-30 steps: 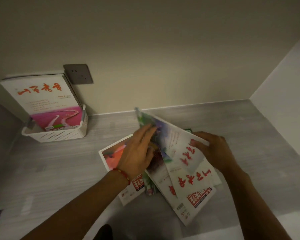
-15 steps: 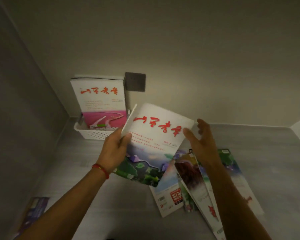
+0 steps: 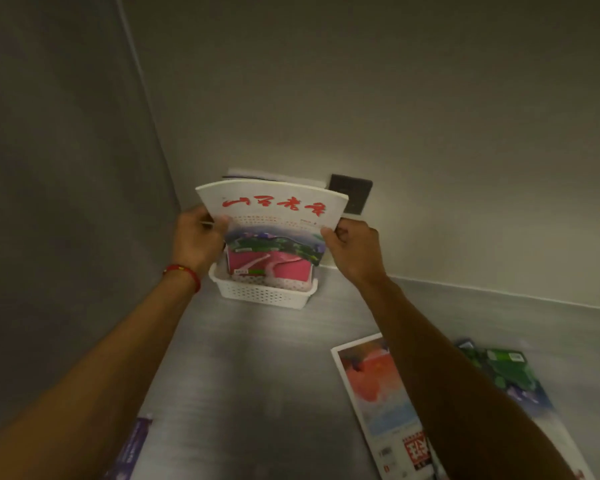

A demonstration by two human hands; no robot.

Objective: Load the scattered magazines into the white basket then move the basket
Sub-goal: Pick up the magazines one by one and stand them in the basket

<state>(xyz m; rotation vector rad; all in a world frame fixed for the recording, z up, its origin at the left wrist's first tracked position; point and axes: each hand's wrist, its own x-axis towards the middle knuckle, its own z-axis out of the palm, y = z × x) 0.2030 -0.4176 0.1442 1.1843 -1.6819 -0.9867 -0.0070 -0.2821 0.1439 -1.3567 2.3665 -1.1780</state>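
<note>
Lifted from the table, the magazine (image 3: 274,216) now hangs upright above the white basket (image 3: 262,294); my left hand (image 3: 196,239) and right hand (image 3: 355,252) pinch its side edges for straight insertion.

White perforated plastic basket (image 3: 262,295) stands in the far left corner, a pink-covered magazine (image 3: 269,270) upright inside. White magazine with red script title and landscape cover (image 3: 272,216) held upright above the basket. Two magazines lie flat near right: red-and-blue-covered (image 3: 378,393), green-covered (image 3: 506,372).
</note>
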